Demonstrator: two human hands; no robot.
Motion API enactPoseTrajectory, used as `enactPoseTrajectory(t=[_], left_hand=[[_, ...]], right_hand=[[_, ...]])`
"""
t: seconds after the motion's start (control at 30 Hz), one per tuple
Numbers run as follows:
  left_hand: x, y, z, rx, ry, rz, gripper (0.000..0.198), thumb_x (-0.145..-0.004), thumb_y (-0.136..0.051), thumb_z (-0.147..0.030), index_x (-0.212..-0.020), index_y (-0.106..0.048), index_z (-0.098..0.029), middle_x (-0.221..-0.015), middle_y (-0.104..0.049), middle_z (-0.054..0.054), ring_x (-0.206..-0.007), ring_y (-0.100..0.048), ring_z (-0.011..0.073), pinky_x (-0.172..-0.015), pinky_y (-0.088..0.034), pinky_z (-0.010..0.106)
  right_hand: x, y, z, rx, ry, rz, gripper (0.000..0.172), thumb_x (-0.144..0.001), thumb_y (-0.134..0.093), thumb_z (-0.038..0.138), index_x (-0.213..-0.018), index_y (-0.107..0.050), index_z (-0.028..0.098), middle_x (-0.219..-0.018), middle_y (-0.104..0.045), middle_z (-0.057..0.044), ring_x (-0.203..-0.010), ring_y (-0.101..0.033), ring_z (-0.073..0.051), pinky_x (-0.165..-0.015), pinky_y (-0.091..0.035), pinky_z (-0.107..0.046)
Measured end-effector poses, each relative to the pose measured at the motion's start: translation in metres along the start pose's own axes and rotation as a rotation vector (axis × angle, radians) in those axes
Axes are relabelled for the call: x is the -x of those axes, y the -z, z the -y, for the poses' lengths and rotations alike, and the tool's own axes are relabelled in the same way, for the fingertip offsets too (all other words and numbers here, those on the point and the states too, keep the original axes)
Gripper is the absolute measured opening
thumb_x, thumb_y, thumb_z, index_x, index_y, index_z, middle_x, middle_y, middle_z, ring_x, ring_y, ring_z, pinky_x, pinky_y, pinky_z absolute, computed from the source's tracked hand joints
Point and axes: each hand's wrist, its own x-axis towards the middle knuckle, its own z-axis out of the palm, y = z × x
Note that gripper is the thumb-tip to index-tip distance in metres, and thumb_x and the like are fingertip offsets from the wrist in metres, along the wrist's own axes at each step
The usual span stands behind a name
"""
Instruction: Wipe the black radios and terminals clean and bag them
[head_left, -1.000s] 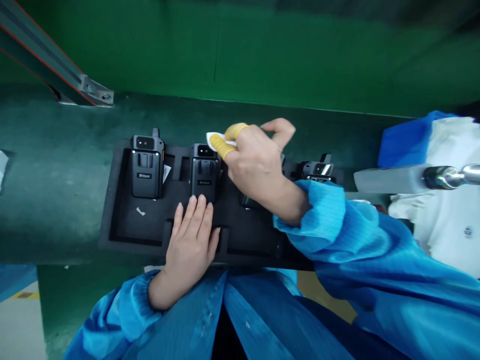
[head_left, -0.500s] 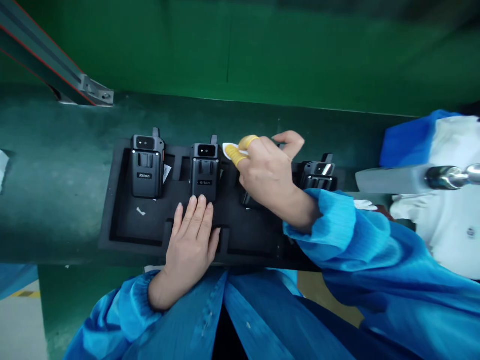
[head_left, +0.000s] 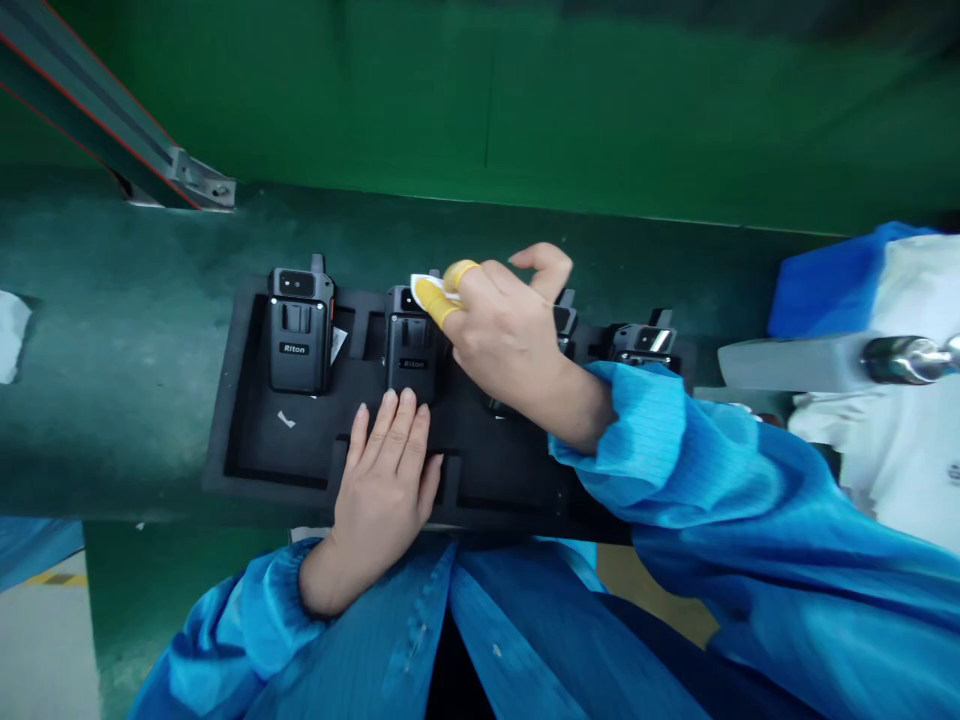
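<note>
My left hand (head_left: 386,470) lies flat, its fingertips on the lower end of a black two-way radio (head_left: 411,362) marked Riton. In my right hand (head_left: 506,325) a folded white cloth (head_left: 424,284) is pinched under fingers wearing yellow finger cots; the cloth is at the camera window on top of that radio and partly covers it. The radio rests in a black foam tray (head_left: 225,430). Another radio (head_left: 298,345) lies to its left in the tray. Two more are on the right, one (head_left: 643,342) near my sleeve and one (head_left: 564,318) largely hidden by my right hand.
At right stand a clear bottle with a metal top (head_left: 799,360), a blue bin (head_left: 821,285) and white cloths (head_left: 911,420). A metal frame post (head_left: 112,120) meets the green bench (head_left: 112,350) at upper left. A small white scrap (head_left: 286,419) lies in the tray.
My right hand has moved left with the cloth, from beside the radio onto its camera window. My left hand stays on the radio's lower end.
</note>
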Motion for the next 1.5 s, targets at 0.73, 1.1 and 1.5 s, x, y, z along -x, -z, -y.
enactPoseTrajectory(t=[0.73, 1.1, 1.5], left_hand=[[0.002, -0.002, 0.0, -0.005, 0.002, -0.003, 0.051, -0.09, -0.051, -0.02, -0.138, -0.041, -0.006, -0.136, -0.054, 0.023, -0.133, -0.044, 0.0326, -0.11, -0.035, 0.053], [0.004, -0.004, -0.001, 0.034, 0.019, -0.042, 0.043, -0.09, -0.052, -0.021, -0.13, -0.049, -0.005, -0.134, -0.055, 0.022, -0.132, -0.046, 0.033, -0.112, -0.03, 0.056], [0.004, -0.006, 0.0, 0.067, 0.025, -0.049, 0.04, -0.091, -0.05, -0.021, -0.126, -0.053, -0.003, -0.136, -0.054, 0.022, -0.13, -0.048, 0.0329, -0.112, -0.033, 0.054]], right_hand=[[0.022, 0.001, -0.015, 0.009, -0.13, -0.071, 0.038, -0.092, -0.03, 0.016, -0.084, -0.067, 0.019, -0.085, -0.058, -0.004, -0.08, -0.049, -0.016, -0.086, -0.025, -0.045], [0.049, -0.002, 0.025, 0.015, 0.13, 0.01, 0.034, -0.093, -0.037, 0.016, -0.081, -0.068, 0.021, -0.081, -0.059, -0.003, -0.081, -0.045, -0.016, -0.085, -0.022, -0.041], [0.053, -0.005, 0.024, 0.039, 0.064, 0.004, 0.033, -0.091, -0.039, 0.016, -0.074, -0.067, 0.019, -0.079, -0.058, -0.002, -0.085, -0.046, -0.016, -0.089, -0.023, -0.045]])
